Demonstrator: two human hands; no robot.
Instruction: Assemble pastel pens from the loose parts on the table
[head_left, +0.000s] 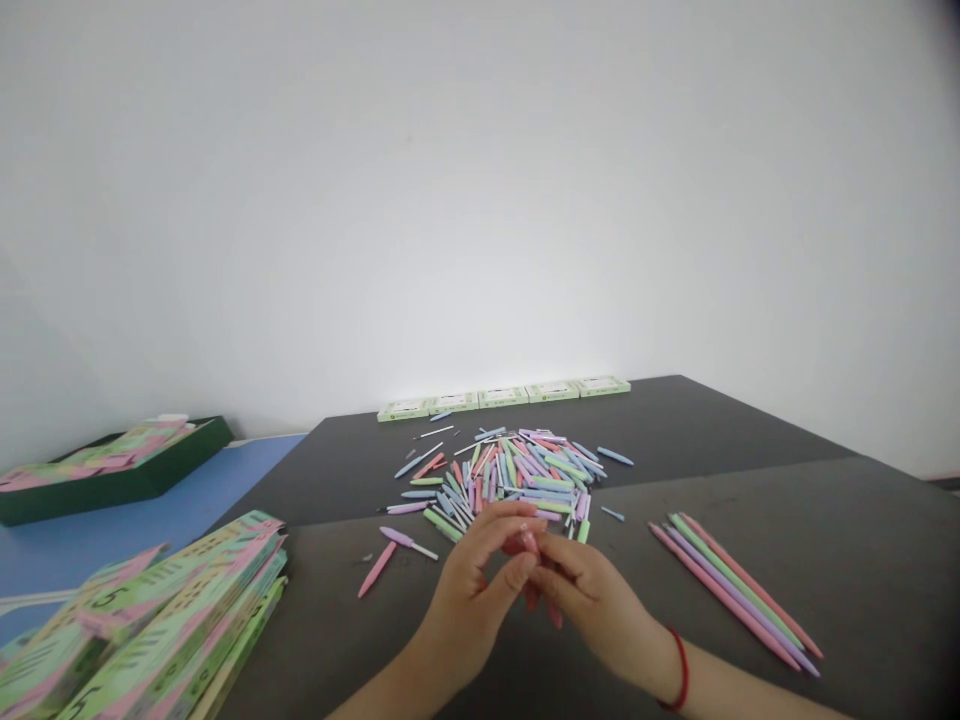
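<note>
My left hand (pixel 480 570) and my right hand (pixel 600 600) meet over the near part of the dark table. Both are closed, fingertips together, around a small pink pen part (pixel 530 541), mostly covered by the fingers. Just beyond them lies a heap of pastel pen parts (pixel 517 475), with barrels, caps and thin white refills mixed in pink, purple, green and blue. Left of my left hand rest a purple pen piece with a white refill (pixel 401 538) and a pink barrel (pixel 377 570).
Several long pastel pens (pixel 731 590) lie side by side at the right. Flat green boxes (pixel 502 397) line the back edge. Printed cartons (pixel 172 620) are stacked at the near left, and a dark green tray (pixel 157 470) of cartons stands on a blue surface (pixel 232 480).
</note>
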